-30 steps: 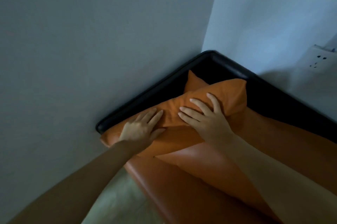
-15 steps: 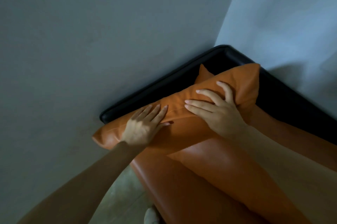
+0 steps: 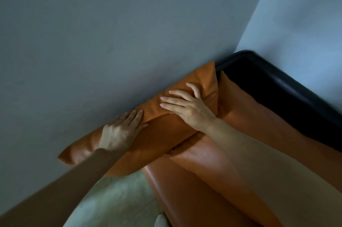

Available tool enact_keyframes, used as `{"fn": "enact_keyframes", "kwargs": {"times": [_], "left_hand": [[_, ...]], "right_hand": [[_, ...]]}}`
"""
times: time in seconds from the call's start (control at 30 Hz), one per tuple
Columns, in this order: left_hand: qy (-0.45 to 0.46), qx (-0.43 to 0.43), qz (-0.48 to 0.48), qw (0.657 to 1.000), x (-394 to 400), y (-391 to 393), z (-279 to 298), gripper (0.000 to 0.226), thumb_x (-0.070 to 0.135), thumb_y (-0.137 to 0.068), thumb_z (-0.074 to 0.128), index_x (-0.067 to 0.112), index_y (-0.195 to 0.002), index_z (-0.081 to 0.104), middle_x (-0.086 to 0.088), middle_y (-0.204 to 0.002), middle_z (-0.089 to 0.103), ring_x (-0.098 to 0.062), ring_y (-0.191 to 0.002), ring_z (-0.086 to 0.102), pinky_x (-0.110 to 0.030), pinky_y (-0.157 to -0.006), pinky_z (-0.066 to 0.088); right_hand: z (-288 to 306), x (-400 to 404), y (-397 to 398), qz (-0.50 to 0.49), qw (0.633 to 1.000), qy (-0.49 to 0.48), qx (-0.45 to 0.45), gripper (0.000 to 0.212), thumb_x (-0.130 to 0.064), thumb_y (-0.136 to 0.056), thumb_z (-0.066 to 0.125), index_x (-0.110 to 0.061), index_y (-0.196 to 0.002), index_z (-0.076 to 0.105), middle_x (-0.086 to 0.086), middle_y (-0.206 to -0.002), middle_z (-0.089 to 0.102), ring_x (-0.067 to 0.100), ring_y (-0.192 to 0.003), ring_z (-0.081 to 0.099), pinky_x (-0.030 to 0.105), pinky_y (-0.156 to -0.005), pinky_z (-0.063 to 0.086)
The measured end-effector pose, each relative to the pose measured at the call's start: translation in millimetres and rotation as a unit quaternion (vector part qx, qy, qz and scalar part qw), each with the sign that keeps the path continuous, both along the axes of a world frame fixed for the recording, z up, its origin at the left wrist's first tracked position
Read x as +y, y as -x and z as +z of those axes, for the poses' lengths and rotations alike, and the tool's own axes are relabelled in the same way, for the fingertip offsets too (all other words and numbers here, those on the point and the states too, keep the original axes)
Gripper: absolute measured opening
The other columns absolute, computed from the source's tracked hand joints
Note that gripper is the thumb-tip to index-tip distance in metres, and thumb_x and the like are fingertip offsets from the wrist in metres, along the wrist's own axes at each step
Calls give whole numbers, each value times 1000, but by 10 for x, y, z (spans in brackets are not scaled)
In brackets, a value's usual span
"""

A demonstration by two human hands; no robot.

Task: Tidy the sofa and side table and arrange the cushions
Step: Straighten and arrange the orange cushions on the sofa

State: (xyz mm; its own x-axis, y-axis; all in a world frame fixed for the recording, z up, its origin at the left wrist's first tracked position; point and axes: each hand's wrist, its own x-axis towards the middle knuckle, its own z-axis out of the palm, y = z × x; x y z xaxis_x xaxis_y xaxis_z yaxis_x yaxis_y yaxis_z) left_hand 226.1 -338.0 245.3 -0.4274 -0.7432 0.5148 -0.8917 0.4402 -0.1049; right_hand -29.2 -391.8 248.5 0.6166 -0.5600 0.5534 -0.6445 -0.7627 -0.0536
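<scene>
Pressing flat, spread left hand [image 3: 120,132] and right hand [image 3: 187,108] hold cushion [image 3: 159,134] against wall [image 3: 111,41].

Two hands, a left hand [image 3: 118,134] and a right hand [image 3: 187,108], were counted, along with two orange leather cushions, one cushion [image 3: 153,134] against the side wall and a second cushion [image 3: 246,115] beside it, and one black-framed sofa [image 3: 288,97].
</scene>
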Motion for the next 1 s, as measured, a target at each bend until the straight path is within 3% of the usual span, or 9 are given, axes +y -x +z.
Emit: {"fn": "enact_keyframes", "kwargs": {"times": [0.13,0.3,0.43,0.57,0.63,0.7,0.77,0.87,1.0], "left_hand": [[-70,1,7,998,49,152,-310,59,44,-103,31,6,-101,75,-15,-96,74,-30,-79,73,-38,-57,58],[-222,9,60,973,-14,518,-709,71,49,-103,17,4,-111,71,-19,-106,71,-33,-90,71,-47,-69,57],[-323,41,104,940,-217,895,-783,61,49,-102,11,13,-134,49,-19,-125,62,-36,-107,64,-57,-80,54],[-311,19,48,949,-279,905,-795,59,55,-98,15,30,-151,15,-5,-155,30,-30,-135,41,-64,-96,41],[-305,-5,23,952,-290,843,-784,67,68,-93,7,39,-152,-3,1,-162,8,-27,-144,23,-64,-104,30],[-308,-17,19,951,-298,816,-798,78,79,-86,9,39,-151,-10,4,-162,-2,-26,-147,16,-64,-106,26],[-315,-18,27,948,-292,803,-826,84,82,-83,12,38,-152,-7,4,-162,1,-27,-146,19,-63,-105,29],[-312,-18,47,949,-234,780,-838,77,77,-88,17,35,-152,11,-1,-159,19,-31,-140,33,-63,-97,39],[-287,35,126,949,-69,887,-840,59,59,-96,22,35,-149,25,-9,-156,29,-38,-134,39,-66,-100,34]], "right_hand": [[-305,13,106,0,999,-47,15,34,-23,-92,61,-25,-125,63,-9,-135,57,19,-130,48,60,-111,18],[-615,-51,361,-22,993,-109,49,33,-30,-94,49,-26,-122,65,-11,-129,62,13,-130,45,53,-116,8],[-690,-217,621,-67,985,-154,47,38,-34,-96,39,-27,-124,64,-12,-130,60,10,-132,43,49,-115,4],[-723,-255,685,-81,978,-164,102,43,-38,-99,32,-29,-134,54,-13,-142,49,10,-138,35,50,-117,2],[-762,-218,666,-97,977,-142,123,42,-38,-101,33,-29,-138,50,-13,-146,45,10,-139,33,54,-116,6],[-752,-172,611,-121,974,-135,134,43,-40,-100,34,-29,-139,49,-12,-148,42,11,-141,31,59,-114,7],[-714,-122,514,-150,971,-126,138,47,-46,-98,37,-28,-139,49,-11,-149,40,13,-142,28,65,-111,5],[-718,-35,367,-171,969,-115,135,51,-51,-96,38,-23,-137,52,-7,-150,40,18,-144,26,70,-108,5],[-812,-150,301,-177,966,-123,141,48,-50,-97,39,-26,-137,50,-8,-151,39,20,-144,26,69,-108,2]]}}
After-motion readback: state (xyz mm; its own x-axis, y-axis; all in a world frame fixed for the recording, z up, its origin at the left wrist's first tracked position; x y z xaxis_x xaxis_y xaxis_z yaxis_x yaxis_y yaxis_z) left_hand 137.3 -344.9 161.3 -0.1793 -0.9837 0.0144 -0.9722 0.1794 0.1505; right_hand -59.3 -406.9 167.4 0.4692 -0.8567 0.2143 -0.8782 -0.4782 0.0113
